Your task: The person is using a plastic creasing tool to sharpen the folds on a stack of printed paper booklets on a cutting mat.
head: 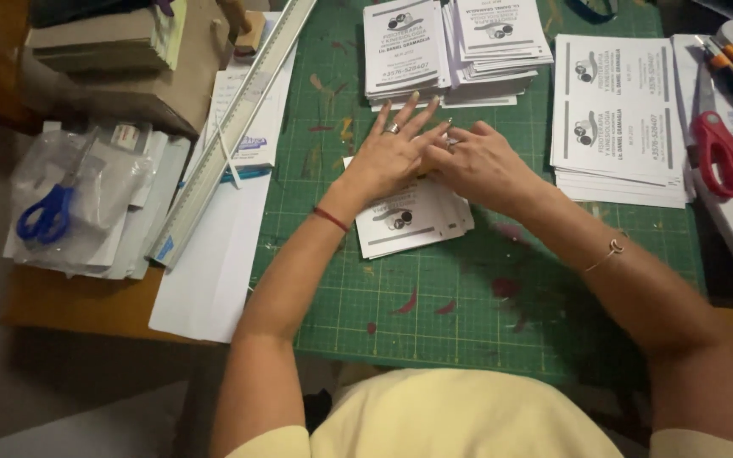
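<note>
Both hands rest over a small stack of white printed cards lying on a green cutting mat. My left hand is spread flat with fingers apart above the stack, a ring on one finger and a red cord at the wrist. My right hand lies beside it, fingers curled against the left fingertips at the stack's far edge. Whether the right fingers pinch a card is hidden.
More card stacks sit at the mat's far edge, and larger uncut printed sheets at right. Red scissors lie far right. A long metal ruler, blue scissors in plastic and white paper lie left.
</note>
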